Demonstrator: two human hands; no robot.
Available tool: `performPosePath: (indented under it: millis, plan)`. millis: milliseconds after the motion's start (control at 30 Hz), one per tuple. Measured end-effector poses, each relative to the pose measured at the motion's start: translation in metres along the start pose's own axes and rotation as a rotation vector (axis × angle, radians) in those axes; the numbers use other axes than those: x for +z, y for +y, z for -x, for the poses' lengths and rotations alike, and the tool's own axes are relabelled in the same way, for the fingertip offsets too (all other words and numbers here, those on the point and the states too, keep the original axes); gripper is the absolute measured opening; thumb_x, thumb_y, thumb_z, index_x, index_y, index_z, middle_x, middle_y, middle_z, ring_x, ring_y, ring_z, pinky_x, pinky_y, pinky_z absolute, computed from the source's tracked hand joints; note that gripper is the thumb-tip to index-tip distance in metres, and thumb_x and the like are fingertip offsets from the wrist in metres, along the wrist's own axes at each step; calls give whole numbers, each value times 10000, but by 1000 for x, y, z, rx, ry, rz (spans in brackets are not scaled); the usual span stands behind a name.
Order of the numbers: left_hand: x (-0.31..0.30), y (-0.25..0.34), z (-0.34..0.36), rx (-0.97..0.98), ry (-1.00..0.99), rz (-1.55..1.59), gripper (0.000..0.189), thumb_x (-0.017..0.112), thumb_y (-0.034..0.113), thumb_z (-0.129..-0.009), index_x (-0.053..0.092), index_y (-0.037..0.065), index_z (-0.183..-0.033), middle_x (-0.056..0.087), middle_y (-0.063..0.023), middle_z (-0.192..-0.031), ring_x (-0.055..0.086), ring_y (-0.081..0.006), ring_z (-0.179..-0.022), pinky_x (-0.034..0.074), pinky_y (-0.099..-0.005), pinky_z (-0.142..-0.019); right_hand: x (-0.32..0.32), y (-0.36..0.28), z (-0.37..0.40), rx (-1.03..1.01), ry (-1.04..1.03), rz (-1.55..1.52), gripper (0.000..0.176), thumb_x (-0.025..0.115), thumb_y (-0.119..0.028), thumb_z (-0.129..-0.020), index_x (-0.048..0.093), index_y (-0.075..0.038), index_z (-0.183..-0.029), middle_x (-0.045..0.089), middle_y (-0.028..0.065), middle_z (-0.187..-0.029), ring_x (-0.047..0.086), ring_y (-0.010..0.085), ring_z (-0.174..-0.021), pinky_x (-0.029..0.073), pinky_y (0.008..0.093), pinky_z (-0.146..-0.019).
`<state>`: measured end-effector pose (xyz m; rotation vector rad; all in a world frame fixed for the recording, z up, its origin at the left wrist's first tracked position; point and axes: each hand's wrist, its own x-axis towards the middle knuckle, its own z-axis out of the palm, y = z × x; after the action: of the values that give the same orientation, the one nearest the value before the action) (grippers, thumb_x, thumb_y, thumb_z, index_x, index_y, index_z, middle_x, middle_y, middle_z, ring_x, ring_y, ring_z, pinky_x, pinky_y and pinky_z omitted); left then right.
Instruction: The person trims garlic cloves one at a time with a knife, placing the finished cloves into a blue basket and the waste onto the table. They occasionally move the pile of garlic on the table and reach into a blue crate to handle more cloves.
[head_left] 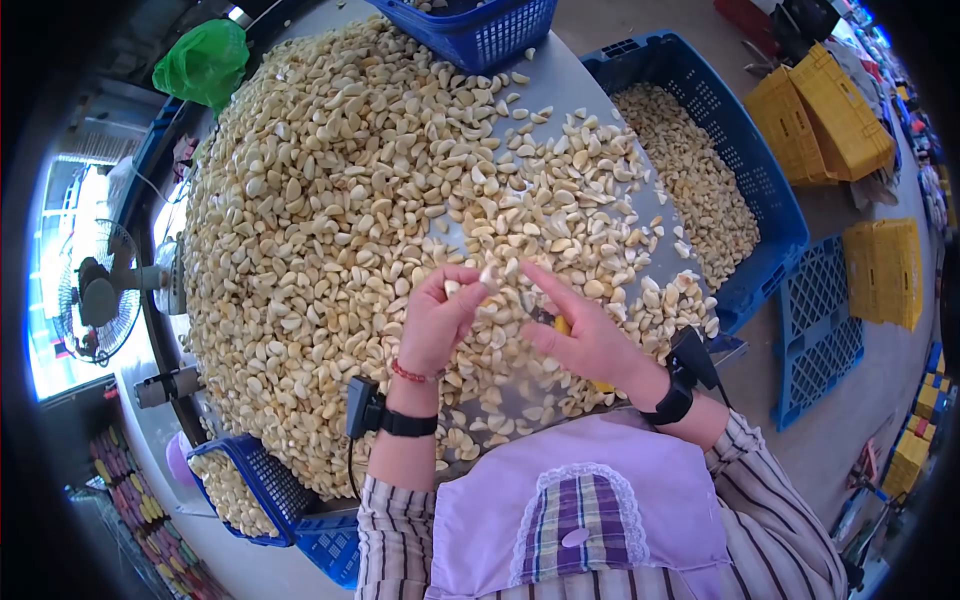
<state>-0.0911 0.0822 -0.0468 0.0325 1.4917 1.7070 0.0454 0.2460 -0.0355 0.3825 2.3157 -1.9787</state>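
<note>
Pale garlic cloves lie in a wide heap over the metal table. My left hand is closed over the heap, pinching a garlic clove between thumb and fingers. Another pale clove shows at its curled fingers. Just to the right, my right hand has its thumb and index finger stretched towards the left hand. Yellow parts of what looks like a slim handle show on both sides of its palm; the rest is hidden under the hand.
A large blue crate of cloves stands right of the table. Blue baskets sit at the far edge and near left. A green bag and a fan are at left. Yellow crates stand at right.
</note>
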Motion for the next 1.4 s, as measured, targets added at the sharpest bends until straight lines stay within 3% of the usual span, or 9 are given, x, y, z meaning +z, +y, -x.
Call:
performPosePath:
  millis: [267,433,600,667,767,833,967,1067,1400]
  plan:
    - [9,-16,29,51,-82,5,78,642,46,-845,568,49,-871,565,-9,-759,428,-38,-487,296,-166,-397,1,-25,-3,156,-189,-282,609,572,-247,-915,306,-118,-1447,576,15,-811,510,78,-669,448,222,-635]
    - [4,-18,42,198,-509,876,199,593,156,-882,548,76,-1059,562,-54,-778,450,-74,-471,329,-162,-403,-9,-21,-4,356,-218,-517,507,493,-197,-955,338,-141,-1435,535,-17,-700,488,29,-537,415,168,-485]
    - [-65,-20,28,281,-269,1038,365,623,354,-854,560,100,-1109,545,-16,-739,461,-96,-476,341,-193,-388,-9,-7,-3,355,-58,-759,469,489,-202,-956,381,-148,-1409,507,-11,-667,436,37,-449,375,170,-404]
    - [-73,6,14,127,444,-338,448,642,477,-808,627,76,-1006,585,-60,-660,555,-183,-532,440,-288,-454,-6,-6,-5,347,-43,-789,467,491,-206,-957,384,-147,-1407,506,-11,-668,435,37,-446,373,169,-404]
    - [-77,-5,-23,214,520,-1296,463,661,489,-772,659,37,-873,633,-148,-672,624,-282,-650,496,-374,-582,0,-10,-7,385,-78,-746,466,508,-212,-953,397,-155,-1402,506,-11,-670,433,38,-445,370,173,-403]
    - [-64,-3,-26,137,533,-1440,463,654,466,-760,658,12,-856,651,-215,-794,633,-352,-745,498,-411,-688,1,-14,-6,397,-89,-673,463,532,-222,-946,420,-175,-1393,508,-19,-675,441,35,-453,374,173,-407]
    - [-63,-3,-25,184,364,-1122,325,652,324,-794,641,7,-864,654,-162,-742,621,-257,-622,494,-330,-562,-4,-14,3,373,-68,-588,469,552,-231,-937,432,-189,-1388,517,-26,-685,440,26,-467,381,172,-429]
    - [-52,0,3,-38,39,98,194,614,143,-843,555,42,-998,652,-63,-807,502,-59,-530,299,-141,-374,-3,-13,7,361,-110,-420,510,570,-247,-926,408,-173,-1405,546,-14,-754,451,14,-538,394,179,-491]
    - [15,-24,47,35,-33,404,122,594,59,-845,539,52,-953,533,24,-706,411,-11,-517,296,-149,-452,21,-28,1,130,-226,-297,592,593,-215,-912,337,-133,-1439,593,-16,-1005,507,40,-745,446,227,-681]
